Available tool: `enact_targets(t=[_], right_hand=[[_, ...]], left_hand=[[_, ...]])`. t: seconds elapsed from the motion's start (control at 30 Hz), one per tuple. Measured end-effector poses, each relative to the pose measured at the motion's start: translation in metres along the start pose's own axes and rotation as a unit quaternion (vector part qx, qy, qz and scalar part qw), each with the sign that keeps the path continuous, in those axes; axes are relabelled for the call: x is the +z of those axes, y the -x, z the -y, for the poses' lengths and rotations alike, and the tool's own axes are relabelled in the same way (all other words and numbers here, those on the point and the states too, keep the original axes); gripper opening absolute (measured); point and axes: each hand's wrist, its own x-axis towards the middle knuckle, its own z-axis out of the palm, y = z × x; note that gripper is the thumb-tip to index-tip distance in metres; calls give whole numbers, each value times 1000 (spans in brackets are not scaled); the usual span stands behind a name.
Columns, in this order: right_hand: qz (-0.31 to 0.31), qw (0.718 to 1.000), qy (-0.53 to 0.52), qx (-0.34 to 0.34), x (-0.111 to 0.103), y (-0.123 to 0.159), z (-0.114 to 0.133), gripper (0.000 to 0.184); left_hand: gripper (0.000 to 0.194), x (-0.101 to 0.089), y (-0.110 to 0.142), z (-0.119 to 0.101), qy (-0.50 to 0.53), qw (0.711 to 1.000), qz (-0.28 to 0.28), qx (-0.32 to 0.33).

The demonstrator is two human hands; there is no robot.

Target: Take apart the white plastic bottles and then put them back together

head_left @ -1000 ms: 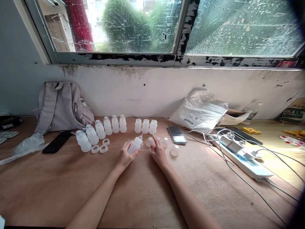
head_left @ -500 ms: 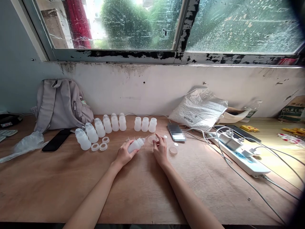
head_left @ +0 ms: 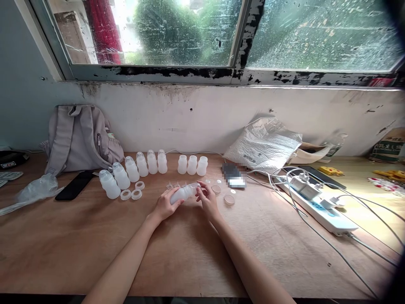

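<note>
My left hand [head_left: 166,204] is wrapped round a frosted baby bottle [head_left: 179,196], which tilts up to the right. A clear dome cap [head_left: 191,188] sits over the bottle's top, and the fingers of my right hand [head_left: 207,198] are closed on its far end. Small clear nipples [head_left: 177,185] lie just behind my left hand, partly hidden. To the right of my right hand are clear caps [head_left: 229,199] and small white discs [head_left: 233,191]. Capped bottles [head_left: 132,169] stand in a curved row at the left, with white collar rings [head_left: 136,194] beside them. Three open bottles [head_left: 192,165] stand behind my hands.
A grey backpack [head_left: 82,139], a black phone [head_left: 75,185] and a plastic bag [head_left: 38,190] lie at the left. On the right are another phone [head_left: 236,176], a silver padded bag [head_left: 265,143] and a power strip [head_left: 322,211] with trailing white cables.
My right hand has moved left and brought a clear cap from the table onto the bottle's top. My left hand holds the bottle in nearly the same place.
</note>
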Motion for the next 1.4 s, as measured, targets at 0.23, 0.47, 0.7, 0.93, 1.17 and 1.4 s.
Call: enact_targets(t=[0.23,0.47,0.7,0.93,1.17,1.4], right_hand=[[20,998,-36,58,-2,0,4,36],[-60,988,-26,140,-12,-5,8,44],[140,944,-147,261,-16,-7,13,49],[222,910,-201,285,-13,-1,21,44],[211,908,-194,305,-5,4,24,46],[192,898,-236,317,0,11,18,43]], left_hand=[[42,-3,0,-2,9,1000,25,9],[43,-11,3,-11,27,994,94,51],[30,-10,4,-17,44,991,114,58],[38,-1,1,-11,84,995,31,-41],[40,-3,1,-16,96,993,8,-65],[46,3,7,-25,94,988,-28,-119]])
